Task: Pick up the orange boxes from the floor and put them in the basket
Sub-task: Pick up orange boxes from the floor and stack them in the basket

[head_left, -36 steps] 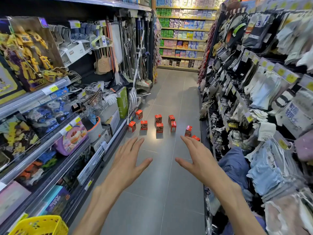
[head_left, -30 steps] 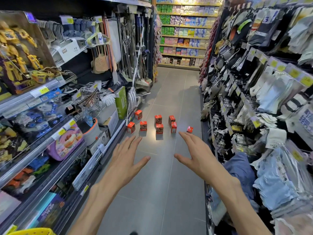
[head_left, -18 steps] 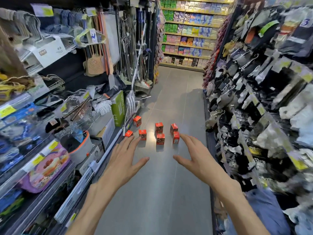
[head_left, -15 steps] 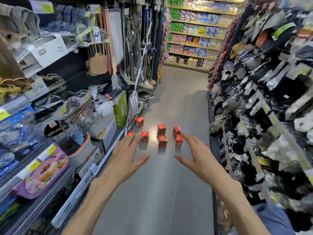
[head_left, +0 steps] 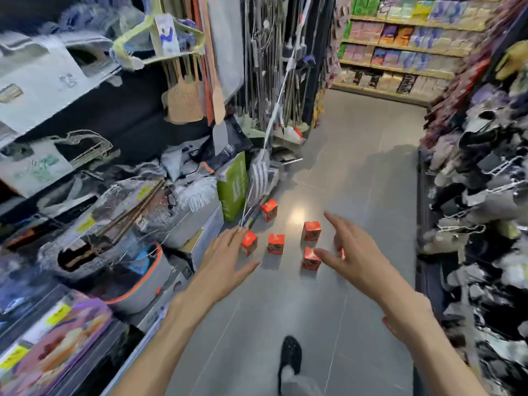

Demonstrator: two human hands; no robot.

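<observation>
Head view: orange boxes seemingly beyond both hands

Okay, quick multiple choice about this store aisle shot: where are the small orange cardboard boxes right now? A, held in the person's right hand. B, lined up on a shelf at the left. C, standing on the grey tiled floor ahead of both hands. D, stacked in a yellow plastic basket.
C: the small orange cardboard boxes stand loose on the grey tiled floor, while the left hand and right hand reach out open, holding nothing.
</observation>
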